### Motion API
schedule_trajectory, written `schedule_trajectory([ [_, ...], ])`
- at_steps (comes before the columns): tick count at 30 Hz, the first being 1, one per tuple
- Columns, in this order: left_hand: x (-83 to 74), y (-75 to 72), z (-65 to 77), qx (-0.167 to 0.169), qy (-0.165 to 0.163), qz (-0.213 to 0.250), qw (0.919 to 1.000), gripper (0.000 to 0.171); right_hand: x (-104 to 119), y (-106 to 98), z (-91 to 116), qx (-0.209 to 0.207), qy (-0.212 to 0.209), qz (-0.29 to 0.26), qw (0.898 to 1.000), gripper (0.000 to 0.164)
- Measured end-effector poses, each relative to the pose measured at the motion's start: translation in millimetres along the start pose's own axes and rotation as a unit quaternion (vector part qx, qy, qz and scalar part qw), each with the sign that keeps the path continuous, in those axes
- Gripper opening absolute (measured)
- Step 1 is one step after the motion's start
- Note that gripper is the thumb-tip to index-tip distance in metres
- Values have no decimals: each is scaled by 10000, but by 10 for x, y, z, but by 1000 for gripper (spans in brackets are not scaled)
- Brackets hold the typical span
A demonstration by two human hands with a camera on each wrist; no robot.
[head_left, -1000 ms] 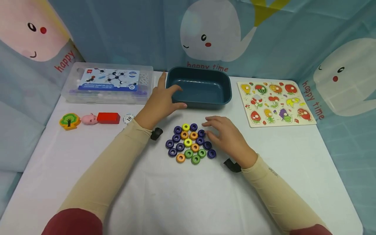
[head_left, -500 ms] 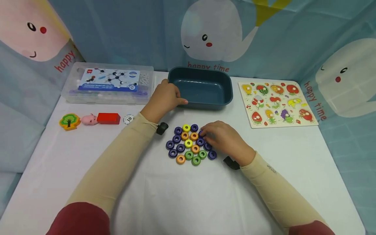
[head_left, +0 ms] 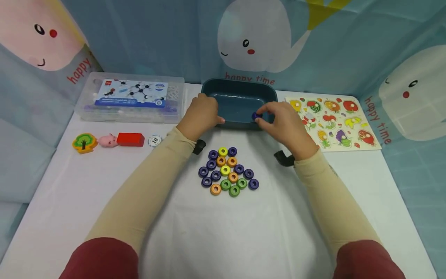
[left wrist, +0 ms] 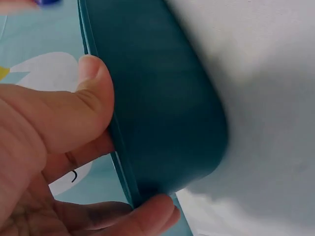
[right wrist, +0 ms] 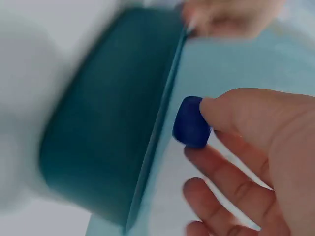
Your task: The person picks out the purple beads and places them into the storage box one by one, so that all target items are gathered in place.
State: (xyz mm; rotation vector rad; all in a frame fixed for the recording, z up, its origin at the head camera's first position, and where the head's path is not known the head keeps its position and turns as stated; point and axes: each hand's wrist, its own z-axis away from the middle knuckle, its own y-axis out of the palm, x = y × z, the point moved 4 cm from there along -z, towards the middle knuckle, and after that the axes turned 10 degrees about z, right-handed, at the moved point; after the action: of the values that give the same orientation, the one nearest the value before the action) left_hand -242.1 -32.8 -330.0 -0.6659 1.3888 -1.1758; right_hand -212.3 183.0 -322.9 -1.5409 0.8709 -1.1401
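Note:
My left hand point(head_left: 203, 113) grips the left end of a dark teal rectangular tub point(head_left: 237, 106), with the thumb along its rim in the left wrist view. My right hand point(head_left: 285, 123) pinches a dark blue-purple ring point(head_left: 256, 116) between thumb and fingertips, over the tub's front right part. From the right wrist view the ring point(right wrist: 191, 122) shows side-on, beside the tub's rim. A loose cluster of purple, orange, green and yellow rings point(head_left: 221, 170) lies on the white cloth in front of the tub.
A lidded clear plastic box point(head_left: 132, 114) stands at the back left. Before it lie a tree piece point(head_left: 84, 143), a pink pig point(head_left: 108, 140), a red block point(head_left: 130, 139) and a round "10" token point(head_left: 154, 140). A fruit puzzle board point(head_left: 334, 124) lies right of the tub.
My right hand has picked a purple ring from the cluster's upper right and carried it up over the tub. My left hand has closed onto the tub's left end.

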Motion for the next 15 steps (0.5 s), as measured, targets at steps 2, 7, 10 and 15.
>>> schedule_trajectory([
  [2, 1, 1, -17, 122, -151, -34, 9998, 44, -99, 32, -235, 60, 174, 188, 9997, 25],
  [7, -5, 11, -35, 325, -308, -111, 9989, 52, -206, 218, -694, 283, 194, 692, 9970, 27],
  [10, -19, 4, -35, 299, -229, -163, 9992, 56, -201, 304, -861, 384, 180, 838, 9956, 26],
  [15, -52, -38, -28, 295, -123, -401, 9987, 59, -157, 400, -986, 595, 151, 962, 9935, 27],
])
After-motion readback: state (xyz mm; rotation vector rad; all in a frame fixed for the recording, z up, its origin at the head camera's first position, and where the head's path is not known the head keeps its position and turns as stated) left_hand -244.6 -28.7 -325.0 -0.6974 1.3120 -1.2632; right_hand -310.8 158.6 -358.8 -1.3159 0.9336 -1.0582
